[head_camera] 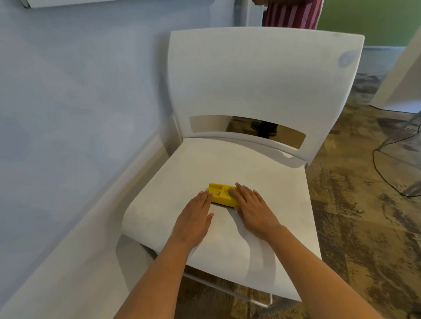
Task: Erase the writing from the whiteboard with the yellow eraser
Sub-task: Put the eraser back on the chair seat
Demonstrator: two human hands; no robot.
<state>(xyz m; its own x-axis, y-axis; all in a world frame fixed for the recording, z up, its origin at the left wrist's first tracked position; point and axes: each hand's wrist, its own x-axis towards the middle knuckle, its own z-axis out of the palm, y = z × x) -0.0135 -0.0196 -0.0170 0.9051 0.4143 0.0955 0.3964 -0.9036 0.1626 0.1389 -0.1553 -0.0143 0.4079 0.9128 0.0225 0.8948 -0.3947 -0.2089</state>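
A yellow eraser (pixel 220 194) lies on the seat of a white chair (pixel 196 175), dark smudges on its top face. My left hand (pixel 194 219) lies flat on the seat, its fingertips touching the eraser's left end. My right hand (pixel 252 208) rests flat on the eraser's right end, fingers stretched out over it. Neither hand is closed around the eraser. Only the bottom corner of a whiteboard frame (pixel 68 2) shows at the top left on the wall; no writing is visible.
A pale blue wall (pixel 79 95) with a white baseboard runs along the left of the chair. Another person in a striped garment (pixel 293 12) stands behind the chair. Brown patterned carpet (pixel 355 227) and a black cable (pixel 385 179) lie to the right.
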